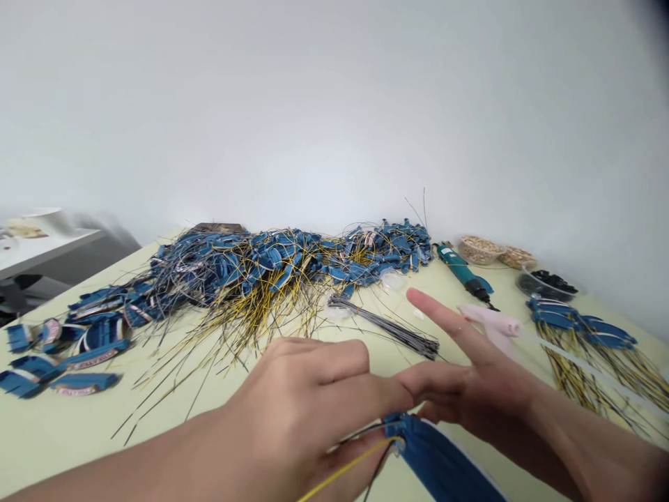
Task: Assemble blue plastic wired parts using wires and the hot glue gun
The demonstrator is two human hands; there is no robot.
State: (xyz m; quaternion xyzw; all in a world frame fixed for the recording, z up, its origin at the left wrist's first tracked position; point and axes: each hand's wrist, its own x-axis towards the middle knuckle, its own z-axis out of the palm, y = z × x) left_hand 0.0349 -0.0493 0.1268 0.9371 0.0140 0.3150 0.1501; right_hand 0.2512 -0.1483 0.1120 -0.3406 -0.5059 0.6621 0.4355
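Low in the middle of the head view is a curved blue plastic part [444, 464], tilted, with its near end cut off by the bottom edge. A yellow wire [348, 468] and dark wires run from its far end. My left hand [313, 397] is closed at that end, fingertips pinched together, with the wires passing beneath its fingers. My right hand [486, 390] reaches in from the right. Its index finger points up and away, while its other fingers bend in against the blue part and meet my left fingertips. The exact grip is partly hidden.
A long heap of blue parts with yellow and dark wires [261, 261] spans the table's back. Nearby lie a bundle of dark cable ties [389, 326], a green electric screwdriver [460, 268], a pink glue gun [491, 321], tubs of small pieces [481, 249] and wired blue parts [609, 331].
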